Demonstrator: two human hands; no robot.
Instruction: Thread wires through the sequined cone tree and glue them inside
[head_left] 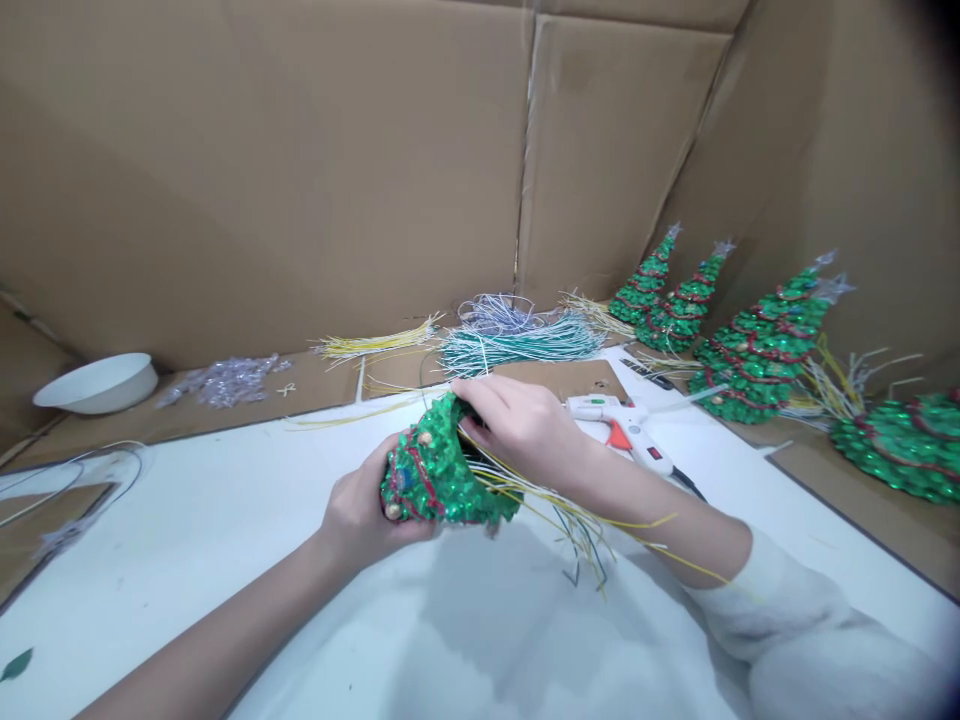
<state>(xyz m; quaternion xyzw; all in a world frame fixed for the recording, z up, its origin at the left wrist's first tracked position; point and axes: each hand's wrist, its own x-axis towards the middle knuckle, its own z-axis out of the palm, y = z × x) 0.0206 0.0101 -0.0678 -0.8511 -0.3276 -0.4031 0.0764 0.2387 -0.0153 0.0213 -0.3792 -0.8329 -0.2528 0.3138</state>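
Note:
A small green sequined Christmas tree [442, 465] with red garland and gold beads is tipped on its side above the white table. My left hand [364, 505] is closed around its outside from the left. At its open hollow base is my right hand [521, 420], with the thumb inside the rim and the fingers curled over the edge. Yellow, white and dark green wires [566, 510] trail out of the hollow to the right, under my right wrist. Part of the opening is hidden by the right hand.
A glue gun [630, 430] lies right of my hands. Behind are green and white wire bundles [517, 345], yellow wires [375, 343], clear plastic pieces [225, 382] and a white bowl [97, 385]. Several finished trees [765, 350] line the right side. Cardboard walls [262, 180] enclose the table.

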